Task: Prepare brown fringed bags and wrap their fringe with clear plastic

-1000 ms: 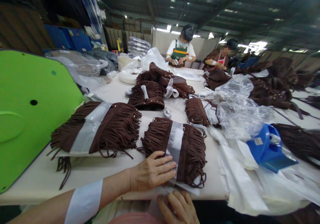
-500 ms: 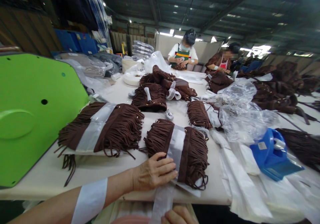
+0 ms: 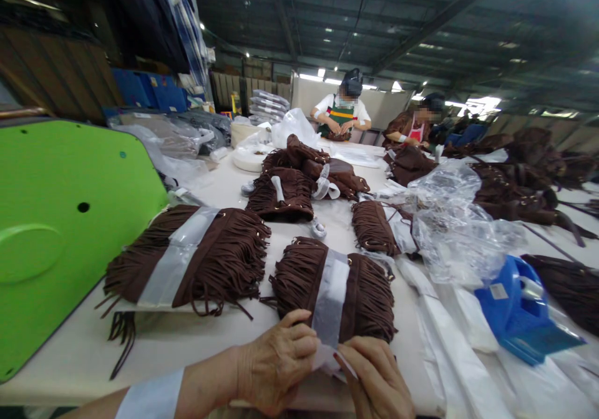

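A brown fringed bag [image 3: 299, 275] lies in front of me with a translucent plastic strip [image 3: 330, 294] wrapped across its middle. At the bag's near edge my left hand [image 3: 278, 363] has its fingers curled against the strip. Opposite it, my right hand [image 3: 374, 378] pinches the strip's near end between thumb and fingers. A short whitish piece of strip shows between the two hands. The bag's near side is partly hidden by my fingers. To the left lies a larger brown fringed bag [image 3: 224, 250], also banded with a translucent strip.
A green machine casing [image 3: 70, 238] stands at the left. On the right are a blue tape dispenser [image 3: 510, 306], crumpled clear plastic [image 3: 449, 219] and white plastic sheets [image 3: 468, 350]. More brown bags [image 3: 285, 188] lie farther back. Two people [image 3: 340, 113] work across the table.
My right hand has come up from the table's front edge to the bag, bringing the strip's end. My left hand's flat fingers have curled and shifted slightly toward me.
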The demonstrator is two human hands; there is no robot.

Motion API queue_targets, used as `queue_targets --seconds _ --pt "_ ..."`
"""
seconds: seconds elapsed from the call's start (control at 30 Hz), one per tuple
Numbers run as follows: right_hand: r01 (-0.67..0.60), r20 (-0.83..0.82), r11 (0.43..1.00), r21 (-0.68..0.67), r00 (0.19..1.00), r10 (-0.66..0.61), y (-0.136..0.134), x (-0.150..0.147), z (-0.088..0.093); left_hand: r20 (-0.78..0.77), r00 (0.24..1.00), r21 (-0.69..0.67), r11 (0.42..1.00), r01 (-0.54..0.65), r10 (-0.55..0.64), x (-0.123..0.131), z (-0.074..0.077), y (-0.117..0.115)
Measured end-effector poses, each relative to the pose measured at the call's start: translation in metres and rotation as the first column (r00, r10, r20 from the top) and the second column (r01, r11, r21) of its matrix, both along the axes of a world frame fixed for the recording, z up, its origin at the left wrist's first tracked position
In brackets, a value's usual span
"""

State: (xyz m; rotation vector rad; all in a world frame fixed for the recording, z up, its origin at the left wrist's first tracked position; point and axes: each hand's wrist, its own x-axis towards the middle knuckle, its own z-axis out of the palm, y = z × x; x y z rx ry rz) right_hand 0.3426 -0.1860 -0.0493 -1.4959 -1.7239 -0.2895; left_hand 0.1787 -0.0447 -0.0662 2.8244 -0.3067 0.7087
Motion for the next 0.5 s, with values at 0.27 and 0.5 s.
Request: queue_targets --seconds 0.27,0.5 --pt "0.132 -0.125 0.977 -0.167 0.98 -0.153 0.027 0.007 -0.012 0.264 0.91 -0.222 0.938 -0.266 0.32 0.007 0.001 -0.018" --pt "0.286 -0.103 0.907 -0.309 0.938 -0.33 0.034 0.004 -0.028 0.435 0.84 -0.133 0.946 -0.297 0.324 0.021 -0.02 -0.009"
